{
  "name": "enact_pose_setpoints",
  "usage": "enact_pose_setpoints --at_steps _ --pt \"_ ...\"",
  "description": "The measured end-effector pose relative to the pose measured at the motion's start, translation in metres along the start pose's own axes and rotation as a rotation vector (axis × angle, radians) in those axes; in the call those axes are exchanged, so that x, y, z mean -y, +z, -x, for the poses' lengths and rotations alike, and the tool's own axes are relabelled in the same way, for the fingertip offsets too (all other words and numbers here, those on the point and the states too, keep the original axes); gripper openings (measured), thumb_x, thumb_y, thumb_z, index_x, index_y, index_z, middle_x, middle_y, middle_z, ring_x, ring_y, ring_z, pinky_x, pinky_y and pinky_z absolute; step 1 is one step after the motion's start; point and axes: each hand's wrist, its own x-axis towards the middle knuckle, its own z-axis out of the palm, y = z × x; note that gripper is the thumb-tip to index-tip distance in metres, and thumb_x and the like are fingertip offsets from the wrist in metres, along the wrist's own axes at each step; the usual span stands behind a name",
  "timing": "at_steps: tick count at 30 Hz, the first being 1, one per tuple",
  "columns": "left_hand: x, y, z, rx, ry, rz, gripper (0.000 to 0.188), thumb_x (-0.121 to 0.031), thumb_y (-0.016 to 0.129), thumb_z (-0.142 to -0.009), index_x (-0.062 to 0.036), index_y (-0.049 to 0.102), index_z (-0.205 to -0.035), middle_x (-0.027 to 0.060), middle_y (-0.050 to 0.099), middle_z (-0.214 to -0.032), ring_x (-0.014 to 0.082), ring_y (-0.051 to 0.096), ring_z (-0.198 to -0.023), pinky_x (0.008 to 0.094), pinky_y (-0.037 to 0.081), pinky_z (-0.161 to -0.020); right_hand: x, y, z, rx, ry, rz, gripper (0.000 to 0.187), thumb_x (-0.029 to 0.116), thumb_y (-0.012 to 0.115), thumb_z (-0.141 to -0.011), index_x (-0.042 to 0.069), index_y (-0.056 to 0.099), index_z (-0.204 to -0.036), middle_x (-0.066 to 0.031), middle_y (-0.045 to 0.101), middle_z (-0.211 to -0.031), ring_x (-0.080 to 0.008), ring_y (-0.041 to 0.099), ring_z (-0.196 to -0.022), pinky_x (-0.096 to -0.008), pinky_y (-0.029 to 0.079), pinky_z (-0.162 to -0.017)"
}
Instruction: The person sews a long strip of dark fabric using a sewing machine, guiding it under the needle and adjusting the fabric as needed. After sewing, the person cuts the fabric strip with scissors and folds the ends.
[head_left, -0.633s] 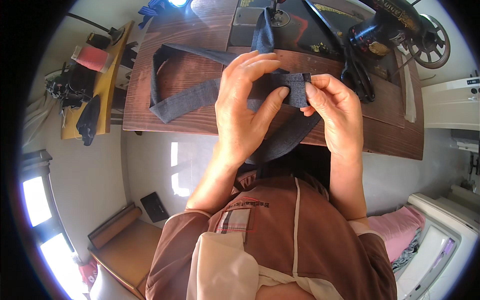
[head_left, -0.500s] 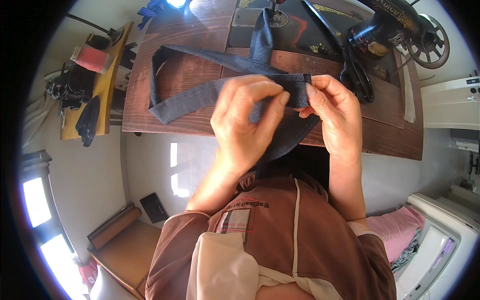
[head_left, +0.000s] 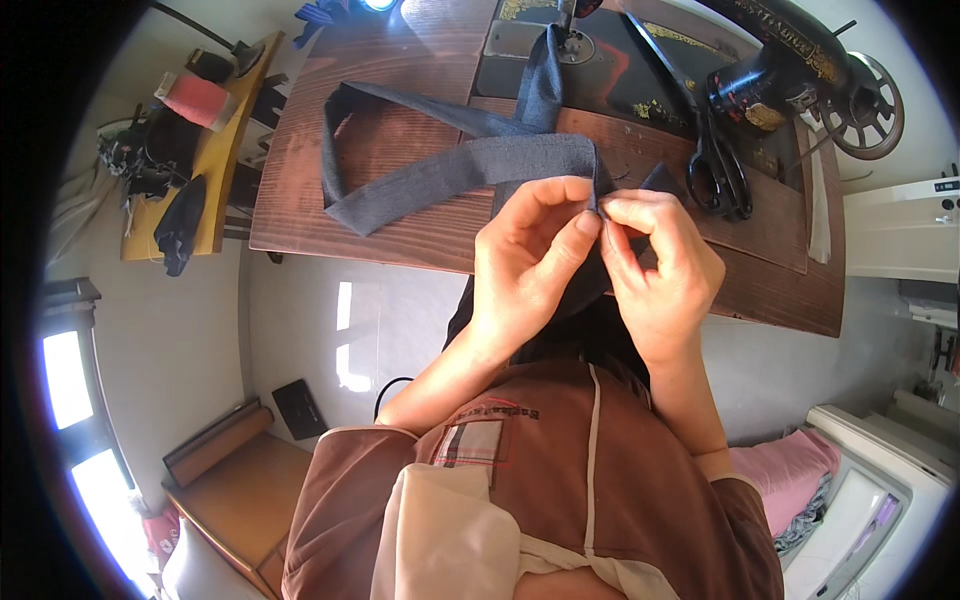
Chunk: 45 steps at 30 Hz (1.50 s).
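Note:
A long dark grey fabric strip (head_left: 460, 165) loops over the wooden sewing table (head_left: 400, 60). One part of it runs up to the needle area of the black sewing machine (head_left: 790, 60). My left hand (head_left: 535, 265) pinches the strip's near end between thumb and fingers. Close against it, my right hand (head_left: 660, 265) pinches the same end, so the fabric stands folded between the fingertips. The exact fold is partly hidden by my fingers. More dark cloth hangs below my hands over the table's front edge.
Large black-handled scissors (head_left: 715, 175) lie right of my hands, blades pointing away. At the left, a yellow wooden shelf (head_left: 215, 190) bears a pink thread cone (head_left: 195, 100) and dark cloth. A brown bench (head_left: 235, 505) stands at the lower left, and pink fabric (head_left: 785, 475) lies at the lower right.
My left hand has moved right and closed on the strip's end beside my right hand. The end, earlier held flat, is now turned and folded between both hands.

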Motion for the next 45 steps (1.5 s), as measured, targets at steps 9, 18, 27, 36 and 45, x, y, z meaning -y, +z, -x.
enact_pose_setpoints --at_steps 9,18,27,36,45 --pt "0.014 0.006 -0.009 -0.171 0.43 -0.518 0.015 0.004 0.061 -0.091 0.0006 0.061 -0.106 0.003 0.065 -0.095 0.0057 0.062 -0.083 0.0209 0.051 -0.073 0.0 0.009 -0.003 -0.039 0.002 0.098 0.039 -0.006 0.07 -0.067 0.007 0.066 -0.104 -0.0062 0.064 -0.083 -0.0212 0.064 -0.067 -0.0303 0.051 -0.058" --pt "0.017 0.004 -0.012 -0.196 0.485 -0.714 0.032 0.004 0.073 -0.076 -0.0021 0.057 -0.103 0.0085 0.066 -0.089 0.0198 0.069 -0.077 0.0289 0.054 -0.068 -0.002 0.005 -0.001 0.011 0.05 0.07 0.03 -0.003 0.071 -0.07 0.007 0.065 -0.098 -0.0064 0.061 -0.084 -0.0241 0.063 -0.069 -0.0325 0.05 -0.059" --pt "-0.002 0.0 -0.011 -0.141 0.288 -0.464 0.014 0.007 0.065 -0.079 -0.0016 0.066 -0.09 0.0075 0.064 -0.085 0.0169 0.064 -0.074 0.0265 0.051 -0.067 -0.002 0.007 0.0 0.009 0.115 0.001 0.029 -0.007 0.07 -0.068 0.007 0.056 -0.09 -0.0047 0.065 -0.089 -0.0209 0.063 -0.072 -0.0306 0.05 -0.058" --pt "0.001 0.001 -0.006 -0.135 0.599 -0.826 0.022 0.008 0.068 -0.075 -0.0042 0.067 -0.093 0.0077 0.064 -0.09 0.0188 0.064 -0.075 0.0288 0.052 -0.067 -0.008 -0.002 0.004 0.156 0.558 -0.736 0.025 -0.007 0.063 -0.085 0.0 0.064 -0.109 -0.0051 0.067 -0.098 -0.0091 0.064 -0.089 -0.0243 0.052 -0.075" --pt "0.003 0.005 0.004 -0.06 0.298 -0.259 0.018 0.006 0.07 -0.082 0.0003 0.061 -0.096 0.006 0.059 -0.102 0.0123 0.063 -0.088 0.0258 0.055 -0.072 0.001 -0.014 -0.001 0.131 0.299 -0.643 0.015 -0.001 0.067 -0.085 0.003 0.064 -0.099 -0.004 0.064 -0.101 -0.0119 0.062 -0.088 -0.0225 0.049 -0.067"
